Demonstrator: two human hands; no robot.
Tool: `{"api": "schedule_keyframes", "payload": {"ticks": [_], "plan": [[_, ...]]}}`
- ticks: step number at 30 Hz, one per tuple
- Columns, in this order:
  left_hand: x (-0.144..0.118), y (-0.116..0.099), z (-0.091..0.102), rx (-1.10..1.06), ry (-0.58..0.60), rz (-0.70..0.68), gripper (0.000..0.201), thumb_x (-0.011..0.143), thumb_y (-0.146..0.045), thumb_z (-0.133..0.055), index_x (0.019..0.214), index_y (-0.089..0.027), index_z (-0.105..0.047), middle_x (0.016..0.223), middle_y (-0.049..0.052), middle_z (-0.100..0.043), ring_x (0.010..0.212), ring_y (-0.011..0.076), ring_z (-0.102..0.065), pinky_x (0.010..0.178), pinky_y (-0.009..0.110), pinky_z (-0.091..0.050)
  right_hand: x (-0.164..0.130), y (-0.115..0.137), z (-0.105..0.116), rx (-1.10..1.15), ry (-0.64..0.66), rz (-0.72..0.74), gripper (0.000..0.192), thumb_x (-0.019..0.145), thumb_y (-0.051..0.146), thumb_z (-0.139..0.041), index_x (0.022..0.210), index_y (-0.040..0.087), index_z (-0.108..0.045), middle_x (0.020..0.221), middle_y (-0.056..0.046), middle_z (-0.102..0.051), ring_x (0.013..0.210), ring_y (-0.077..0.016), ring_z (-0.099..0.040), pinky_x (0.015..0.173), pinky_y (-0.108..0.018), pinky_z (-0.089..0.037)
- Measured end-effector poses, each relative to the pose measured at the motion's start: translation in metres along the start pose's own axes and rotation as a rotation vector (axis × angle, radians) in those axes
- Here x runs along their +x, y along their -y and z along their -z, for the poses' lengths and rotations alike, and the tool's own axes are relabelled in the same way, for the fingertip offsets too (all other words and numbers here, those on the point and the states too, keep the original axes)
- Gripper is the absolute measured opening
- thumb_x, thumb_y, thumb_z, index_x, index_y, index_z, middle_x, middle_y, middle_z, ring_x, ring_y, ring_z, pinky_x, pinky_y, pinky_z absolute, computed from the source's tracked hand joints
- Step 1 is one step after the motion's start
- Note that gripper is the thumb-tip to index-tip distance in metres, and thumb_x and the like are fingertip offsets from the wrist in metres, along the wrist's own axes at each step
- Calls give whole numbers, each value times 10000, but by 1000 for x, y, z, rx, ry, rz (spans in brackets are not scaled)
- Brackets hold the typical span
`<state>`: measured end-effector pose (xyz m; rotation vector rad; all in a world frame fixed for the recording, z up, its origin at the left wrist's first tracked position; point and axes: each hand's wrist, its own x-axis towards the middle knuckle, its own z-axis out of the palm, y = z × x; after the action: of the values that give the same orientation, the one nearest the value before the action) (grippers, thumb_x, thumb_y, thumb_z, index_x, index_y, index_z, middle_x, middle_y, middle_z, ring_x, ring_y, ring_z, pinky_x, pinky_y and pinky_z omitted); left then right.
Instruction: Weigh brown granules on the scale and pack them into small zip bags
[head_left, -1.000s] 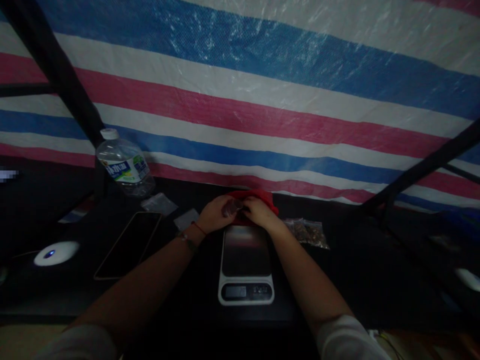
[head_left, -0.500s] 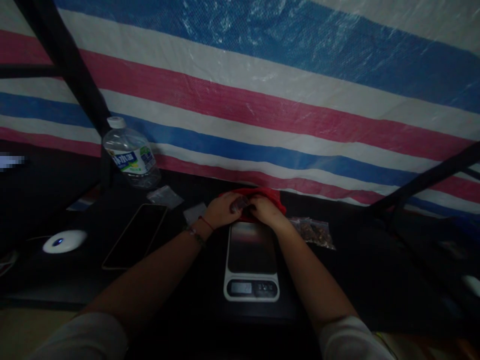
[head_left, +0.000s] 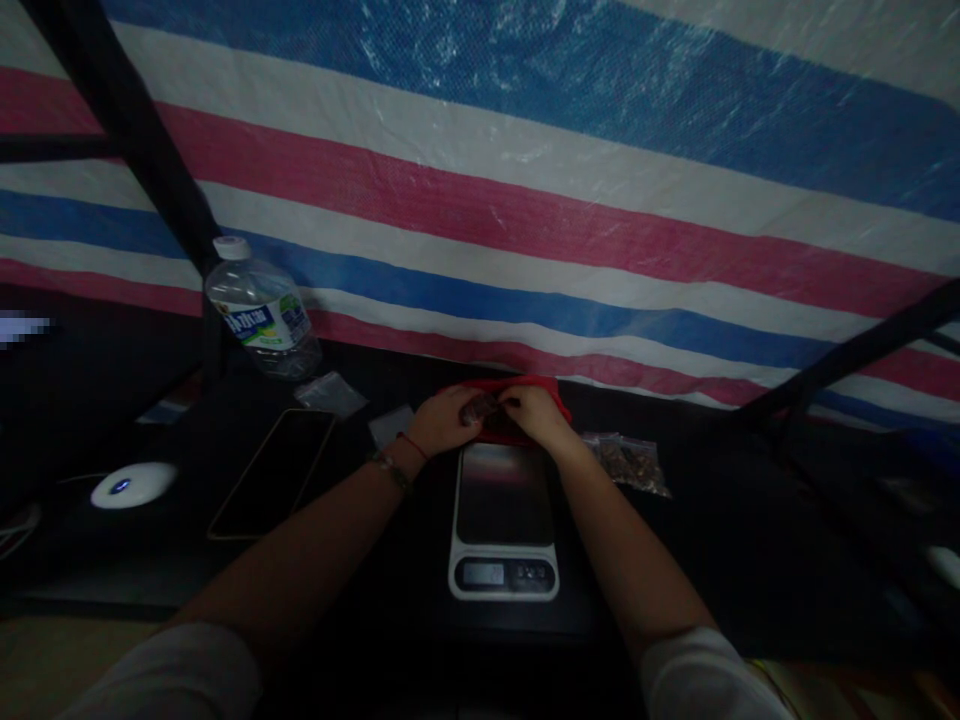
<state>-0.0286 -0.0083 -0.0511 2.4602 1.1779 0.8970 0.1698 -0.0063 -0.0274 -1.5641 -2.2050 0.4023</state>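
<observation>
My left hand (head_left: 439, 425) and my right hand (head_left: 536, 413) meet just beyond the far edge of a small kitchen scale (head_left: 504, 520) on the dark table. Between them they pinch a small clear plastic bag (head_left: 478, 410) with dark contents. Both hands hover over a red container (head_left: 517, 388) that they mostly hide. The scale's metal platform is bare and its display faces me.
A water bottle (head_left: 262, 312) stands at the back left, with a phone (head_left: 274, 472), a white puck-shaped device (head_left: 133, 484) and small clear bags (head_left: 330, 394) near it. A filled clear bag (head_left: 626, 462) lies right of the scale. A striped tarp (head_left: 525, 200) and black frame bars (head_left: 127, 120) close the back.
The view has shifted slightly; both hands stay together over the red container, with small finger movements on the little bag.
</observation>
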Motion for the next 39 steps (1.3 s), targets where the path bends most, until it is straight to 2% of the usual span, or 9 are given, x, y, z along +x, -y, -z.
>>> {"api": "schedule_keyframes", "payload": {"ticks": [6,12,20,22,24,26,29,32,39], "plan": [[1,-2,-1,25,36,12,313,796,-295,-576,1099,-245,-635,1051,33,-695,969,222,-652,855,330,-522,-1,13,0,274,-199,74,168,784,128,-592,866,178,-729,896,-38,-720,851,-165,-650,796,-261,-476],[1,-1,-2,13,10,20,325,802,-306,-577,1109,-216,-628,1055,51,-700,975,222,-657,857,319,-522,-5,21,0,395,-133,106,213,817,175,-563,960,198,-720,964,-38,-723,868,-159,-662,805,-272,-489],[0,3,-7,-41,-25,35,342,771,-280,-605,1106,-217,-626,1073,53,-689,978,217,-652,858,317,-522,-3,22,9,295,-204,152,344,783,57,-412,959,169,-685,983,-51,-696,935,-158,-626,865,-286,-476],[0,4,-7,-64,-51,35,396,763,-269,-610,1155,-215,-600,1106,52,-678,1001,216,-643,894,328,-513,-5,22,15,168,-142,126,387,759,25,-393,965,172,-686,1022,-52,-697,999,-162,-614,924,-291,-448],[0,4,-7,-78,-78,25,454,748,-255,-618,1198,-213,-573,1149,54,-661,1037,217,-627,933,337,-500,-8,21,19,9,16,70,364,776,56,-426,1004,171,-686,1064,-69,-695,1032,-186,-613,944,-305,-434],[1,4,-7,-75,-87,2,450,732,-243,-627,1178,-213,-586,1159,56,-655,1063,222,-613,959,345,-488,-13,19,19,-156,197,-43,328,815,167,-496,1097,163,-663,1113,-109,-680,1026,-231,-625,913,-332,-450],[1,5,-9,-50,-76,-19,386,713,-244,-639,1097,-206,-628,1118,64,-663,1062,231,-606,966,353,-485,-18,17,14,-316,333,-230,487,809,344,-590,1261,164,-566,1183,-155,-643,1022,-278,-630,855,-355,-471],[0,7,-10,-45,-68,1,395,714,-257,-640,1104,-203,-627,1103,66,-663,1044,230,-609,948,352,-494,-18,17,12,-337,346,-246,542,778,321,-638,1288,165,-536,1176,-150,-648,1032,-269,-628,846,-328,-469],[1,2,-7,-67,-51,-10,358,745,-238,-605,1102,-219,-634,1084,51,-673,1048,219,-606,953,355,-484,-14,15,9,-252,250,-135,309,778,188,-614,1082,170,-669,1040,-135,-702,920,-247,-664,776,-289,-475]]}}
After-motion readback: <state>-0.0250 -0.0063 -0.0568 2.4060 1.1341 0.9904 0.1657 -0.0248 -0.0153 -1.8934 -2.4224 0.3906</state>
